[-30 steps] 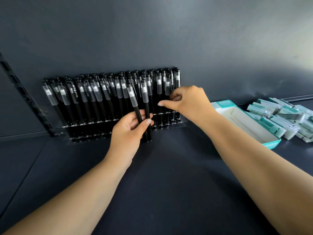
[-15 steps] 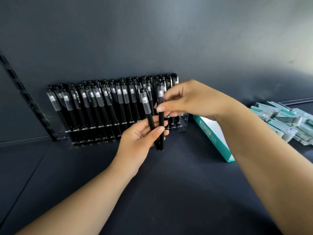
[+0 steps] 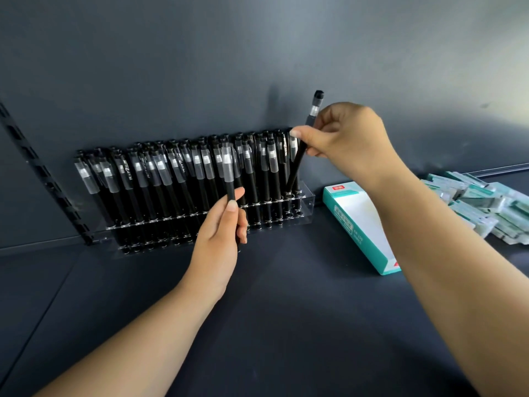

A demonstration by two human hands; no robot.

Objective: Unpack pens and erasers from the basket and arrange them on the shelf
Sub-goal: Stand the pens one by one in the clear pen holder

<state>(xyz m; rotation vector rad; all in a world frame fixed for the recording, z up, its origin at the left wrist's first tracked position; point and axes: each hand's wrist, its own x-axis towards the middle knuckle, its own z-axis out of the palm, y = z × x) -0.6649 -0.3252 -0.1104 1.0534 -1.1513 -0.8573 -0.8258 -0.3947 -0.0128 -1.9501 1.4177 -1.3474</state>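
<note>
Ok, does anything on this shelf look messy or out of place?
Yes. The small teal-and-white packets at far right lie in a loose jumbled heap, and the open teal-and-white cardboard box sits askew. The black pens in the clear acrylic rack lean unevenly.

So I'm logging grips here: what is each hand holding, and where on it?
Right hand pinches a black pen at mid-barrel, below its cap. Left hand grips another black pen by its lower barrel.

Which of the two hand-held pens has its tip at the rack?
The pen pinched by the right hand; its tip meets the clear rack's right end, tilted.
</note>
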